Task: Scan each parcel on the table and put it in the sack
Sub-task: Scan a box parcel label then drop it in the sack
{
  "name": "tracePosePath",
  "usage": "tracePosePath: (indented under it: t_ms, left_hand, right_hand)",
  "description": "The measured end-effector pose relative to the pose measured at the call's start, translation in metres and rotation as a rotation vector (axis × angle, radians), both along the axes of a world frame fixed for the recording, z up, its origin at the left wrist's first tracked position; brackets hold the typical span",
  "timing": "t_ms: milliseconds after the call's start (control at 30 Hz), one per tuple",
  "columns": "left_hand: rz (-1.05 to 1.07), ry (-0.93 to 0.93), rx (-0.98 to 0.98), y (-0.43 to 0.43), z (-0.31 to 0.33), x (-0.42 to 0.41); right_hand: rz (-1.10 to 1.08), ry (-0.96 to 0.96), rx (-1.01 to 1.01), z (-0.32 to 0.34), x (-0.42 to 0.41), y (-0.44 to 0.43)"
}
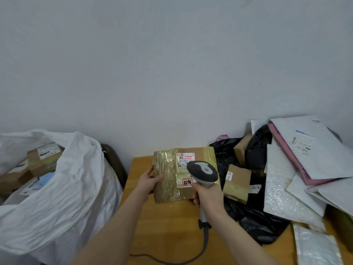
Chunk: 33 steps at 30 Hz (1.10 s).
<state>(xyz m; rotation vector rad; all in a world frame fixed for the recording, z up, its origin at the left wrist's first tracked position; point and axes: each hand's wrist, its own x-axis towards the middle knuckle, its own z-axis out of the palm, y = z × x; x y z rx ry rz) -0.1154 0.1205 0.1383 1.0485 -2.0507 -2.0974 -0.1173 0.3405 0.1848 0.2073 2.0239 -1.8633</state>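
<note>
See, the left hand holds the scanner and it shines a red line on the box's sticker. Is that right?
Not quite: the head view shows the right hand holds the scanner, while the left hand grips the box. It does shine a red line on the box's sticker.

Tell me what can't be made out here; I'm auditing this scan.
Head view only:
- Label fine print: too small, blurred.
- Taped parcel, lower right corner: behind the scanner and right hand.
- Sack contents: mostly hidden by its white wall.
- Mailers at right: cut off by the frame edges.
</note>
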Motion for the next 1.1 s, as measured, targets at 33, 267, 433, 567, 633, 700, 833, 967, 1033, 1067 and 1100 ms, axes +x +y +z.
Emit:
tracePosePath:
  t_ms: [33,267,433,567,633,700,833,967,1033,1067,1100]
  left_hand:
    - [0.003,0.002,-0.004,0.000,0.002,0.002]
    - [0.022,0.025,-0.023,-0.004,0.008,0.017]
    - [0.022,0.038,-0.035,-0.013,0.014,0.024]
    - [0.014,0.062,-0.050,-0.025,0.018,0.027]
    - [0.005,0.071,-0.048,-0.035,0.019,0.027]
    - [-0.006,0.079,-0.049,-0.047,0.020,0.028]
    - [-0.029,0.088,-0.052,-0.080,0.019,0.034]
    - [-0.071,0.099,-0.040,-0.112,0.017,0.042]
    - [-0.094,0.102,-0.025,-0.125,0.016,0.046]
    - [-0.101,0.103,-0.022,-0.131,0.015,0.047]
    - [-0.107,0.103,-0.020,-0.137,0.015,0.048]
  right_hand:
    - [0.004,0.002,0.001,0.001,0.002,0.000]
    - [0.038,0.032,0.045,0.003,0.013,-0.002]
    - [0.050,0.051,0.044,0.007,0.018,-0.010]
    - [0.040,0.064,0.026,0.010,0.021,-0.024]
    - [0.033,0.078,0.031,0.012,0.022,-0.035]
    - [0.030,0.087,0.043,0.014,0.024,-0.048]
    - [0.017,0.089,0.073,0.017,0.032,-0.082]
    - [-0.022,0.088,0.091,0.020,0.047,-0.117]
    - [-0.041,0.072,0.057,0.021,0.055,-0.131]
    - [-0.042,0.061,0.022,0.021,0.060,-0.138]
    - [-0.041,0.053,-0.008,0.022,0.065,-0.144]
